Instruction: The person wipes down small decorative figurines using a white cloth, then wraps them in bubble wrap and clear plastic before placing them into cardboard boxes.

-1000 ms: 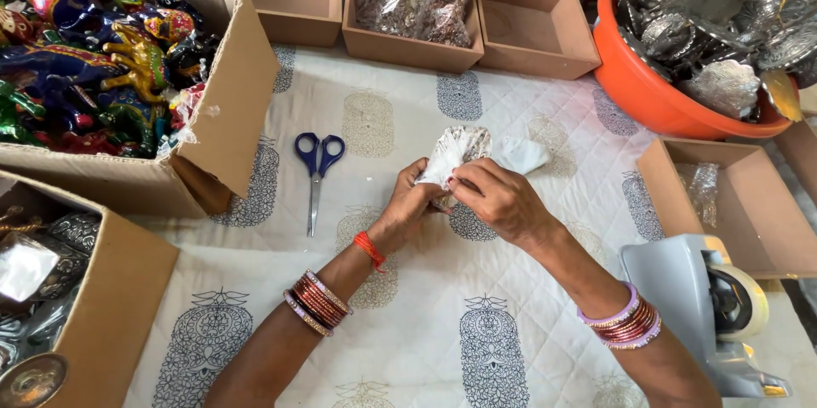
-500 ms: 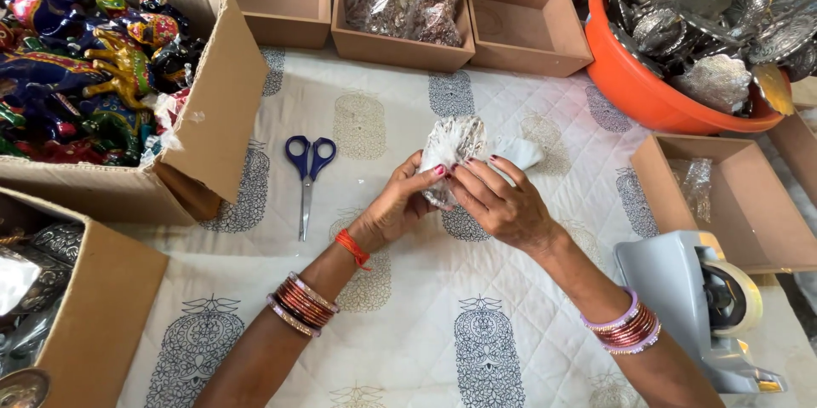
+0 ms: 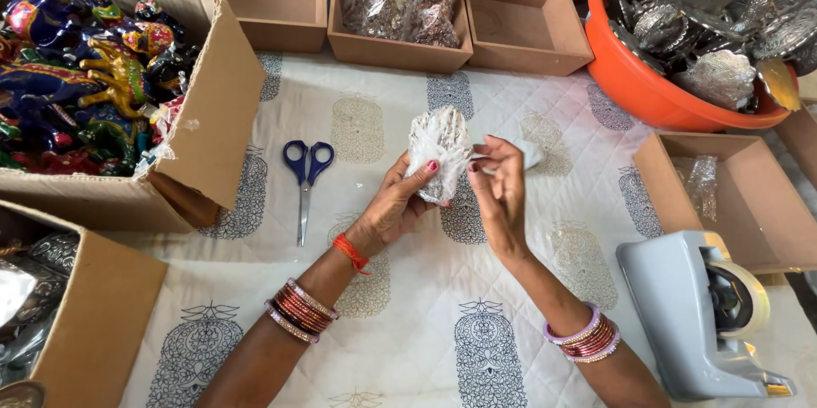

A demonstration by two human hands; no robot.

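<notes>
Hands, left [image 3: 393, 208] and right [image 3: 500, 195], still grip the wrapped figurine [image 3: 437, 151], now raised upright.

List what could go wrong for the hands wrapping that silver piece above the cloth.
The left hand cradles the plastic-wrapped silver piece in the air above the printed cloth; if the film is slick, it might slip and drop. The right hand pinches the loose wrap end, which may tear or come undone. The blue-handled scissors lie beside the left forearm, so a sweep might knock them.
</notes>
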